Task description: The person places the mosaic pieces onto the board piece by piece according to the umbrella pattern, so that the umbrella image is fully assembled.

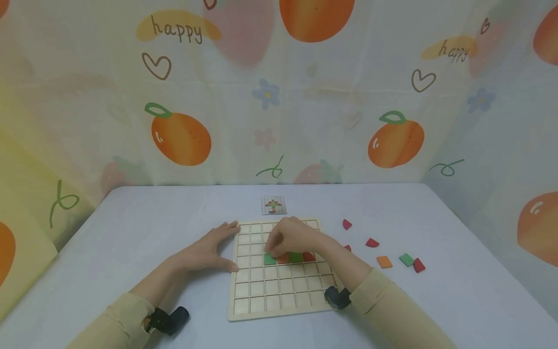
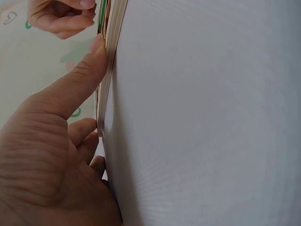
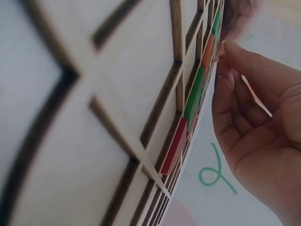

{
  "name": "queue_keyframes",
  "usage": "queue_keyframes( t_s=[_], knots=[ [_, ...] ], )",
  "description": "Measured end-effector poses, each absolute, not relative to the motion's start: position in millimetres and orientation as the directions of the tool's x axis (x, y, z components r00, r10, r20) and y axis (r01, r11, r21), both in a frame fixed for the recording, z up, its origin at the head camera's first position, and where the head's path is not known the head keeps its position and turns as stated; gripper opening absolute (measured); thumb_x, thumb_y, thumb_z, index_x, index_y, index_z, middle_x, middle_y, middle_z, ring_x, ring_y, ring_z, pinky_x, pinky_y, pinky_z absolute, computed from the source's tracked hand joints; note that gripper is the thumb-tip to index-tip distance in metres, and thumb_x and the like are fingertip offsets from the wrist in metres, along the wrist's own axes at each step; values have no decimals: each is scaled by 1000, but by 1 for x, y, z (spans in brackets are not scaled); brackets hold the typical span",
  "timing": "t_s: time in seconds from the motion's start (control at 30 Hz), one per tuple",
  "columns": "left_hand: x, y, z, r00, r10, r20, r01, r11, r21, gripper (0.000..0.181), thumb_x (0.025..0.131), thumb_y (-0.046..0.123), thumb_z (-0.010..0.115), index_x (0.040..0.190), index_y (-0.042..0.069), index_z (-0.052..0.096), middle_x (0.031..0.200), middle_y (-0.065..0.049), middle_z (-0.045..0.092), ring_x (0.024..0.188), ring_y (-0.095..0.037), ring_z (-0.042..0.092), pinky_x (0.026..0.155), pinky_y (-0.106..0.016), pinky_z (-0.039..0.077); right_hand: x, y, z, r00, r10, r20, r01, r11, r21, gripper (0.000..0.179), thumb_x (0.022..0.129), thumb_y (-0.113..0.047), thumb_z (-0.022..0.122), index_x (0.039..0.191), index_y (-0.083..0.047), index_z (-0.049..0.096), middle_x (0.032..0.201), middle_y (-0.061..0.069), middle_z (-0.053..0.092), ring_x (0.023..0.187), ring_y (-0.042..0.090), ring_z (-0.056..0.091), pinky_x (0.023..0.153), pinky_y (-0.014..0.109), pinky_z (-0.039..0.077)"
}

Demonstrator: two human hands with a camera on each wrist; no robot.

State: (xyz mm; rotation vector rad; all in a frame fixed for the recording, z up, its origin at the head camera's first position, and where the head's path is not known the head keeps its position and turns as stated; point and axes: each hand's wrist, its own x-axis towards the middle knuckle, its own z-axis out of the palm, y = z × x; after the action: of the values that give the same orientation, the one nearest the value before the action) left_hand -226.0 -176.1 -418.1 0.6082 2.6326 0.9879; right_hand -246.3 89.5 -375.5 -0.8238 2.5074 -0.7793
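Spreading its thumb and fingers apart, the left hand (image 1: 202,252) touches the left edge of a wooden grid board (image 1: 257,289), which lies on the white surface (image 1: 131,218); it grips no loose tile. Over the board's middle, the right hand (image 1: 293,237) is bent downward with its fingers curled and thumb tip close to them, right by a green square tile (image 1: 270,260); whether it pinches a piece is hidden. That tile begins a row set in the grid, followed rightward by an orange tile (image 1: 283,259), a second green tile (image 1: 296,257) and a red piece (image 1: 308,257). Just beyond the board's far edge lies a small pattern card (image 1: 273,205) printed with a grid and a coloured figure. Right of the board, several red rounded pieces (image 1: 372,243) are scattered, one partly behind the right forearm, along with a loose orange square (image 1: 384,262) and a loose green square (image 1: 407,260), the latter just beside a red piece. Each wrist wears a black device (image 1: 170,320) below a beige sleeve (image 1: 117,320). Behind hangs a cloth (image 1: 235,131) printed with oranges, hearts and "happy".
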Motion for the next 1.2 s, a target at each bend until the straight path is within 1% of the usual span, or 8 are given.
queue_keyframes(
  t_s=[0.13,0.43,0.63,0.8,1.03,1.2],
  knots=[
    [-226,-176,-417,-873,478,-91,302,678,670,104,73,41,85,155,6,30,167,-14,18,154,-45,5,120,-69,8,-246,90,-374,-757,-630,-173,-416,669,-615,13,86,-12,75,95,-20,79,92,-8,76,84,5,65,83,25,56],
    [-227,-176,-420,-878,465,-111,279,686,672,106,72,43,85,155,6,30,167,-12,17,155,-43,4,121,-69,8,-249,92,-372,-756,-642,-128,-445,647,-618,14,87,-15,74,100,-16,78,95,-5,76,84,5,65,81,23,56],
    [-228,-176,-422,-880,461,-111,277,690,669,106,72,44,85,155,6,30,167,-12,18,155,-44,4,121,-69,8,-251,95,-371,-761,-638,-116,-445,644,-623,16,87,-15,74,102,-15,77,96,-5,76,85,5,66,82,24,56],
    [-228,-176,-422,-880,462,-109,279,689,669,106,72,44,84,155,7,30,167,-12,18,155,-44,4,121,-68,7,-255,102,-367,-781,-614,-113,-427,658,-621,17,87,-14,74,104,-15,76,97,-5,76,88,6,66,85,24,56],
    [-228,-176,-422,-881,460,-108,278,690,668,107,71,44,85,155,7,30,167,-12,18,155,-43,4,122,-68,7,-264,124,-359,-810,-583,-65,-424,659,-621,20,88,-14,73,107,-10,75,99,1,76,89,9,68,84,26,57],
    [-227,-175,-421,-884,455,-109,270,686,675,107,71,43,85,155,6,30,167,-12,18,155,-43,4,122,-67,6,-271,145,-358,-845,-534,-38,-397,673,-625,21,87,-14,73,108,-9,75,101,3,77,91,11,69,87,30,57]
  ],
)
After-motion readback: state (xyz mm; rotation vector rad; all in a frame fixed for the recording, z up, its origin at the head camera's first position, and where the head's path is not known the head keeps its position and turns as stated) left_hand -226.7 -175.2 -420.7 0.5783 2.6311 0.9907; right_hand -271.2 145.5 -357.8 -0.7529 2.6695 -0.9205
